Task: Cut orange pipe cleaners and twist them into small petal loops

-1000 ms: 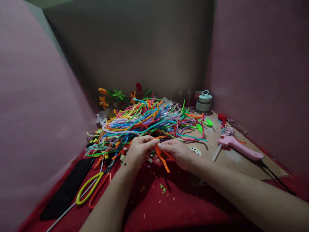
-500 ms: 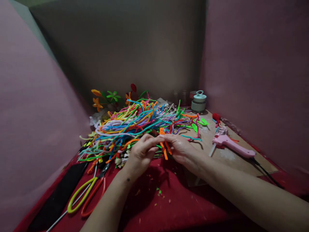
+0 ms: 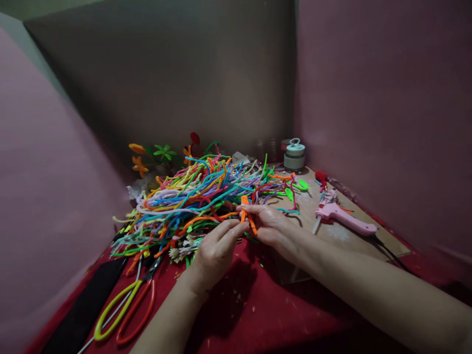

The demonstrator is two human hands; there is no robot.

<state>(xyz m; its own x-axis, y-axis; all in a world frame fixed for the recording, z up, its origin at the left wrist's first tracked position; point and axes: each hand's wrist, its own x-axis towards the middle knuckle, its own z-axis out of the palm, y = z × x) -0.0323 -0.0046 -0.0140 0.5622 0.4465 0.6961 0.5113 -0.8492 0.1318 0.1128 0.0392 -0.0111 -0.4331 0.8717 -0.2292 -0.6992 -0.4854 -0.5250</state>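
Note:
An orange pipe cleaner piece point(image 3: 244, 200), folded at the top with two ends hanging down, is held between both hands. My right hand point(image 3: 275, 228) pinches it near its upper part from the right. My left hand point(image 3: 217, 244) has thumb and fingers closed on its lower left end. Just behind the hands lies a big pile of many-coloured pipe cleaners point(image 3: 184, 191).
Scissors with yellow and red handles point(image 3: 136, 309) lie at the left beside a black strip point(image 3: 88, 305). At the right, a pink glue gun point(image 3: 344, 219) rests on a board point(image 3: 387, 246). A lidded jar point(image 3: 294, 156) and pipe cleaner flowers point(image 3: 140, 164) stand behind.
My left hand has moved down from the upper part of the orange piece to its lower left end. The view has shifted slightly, so the surroundings appear further left.

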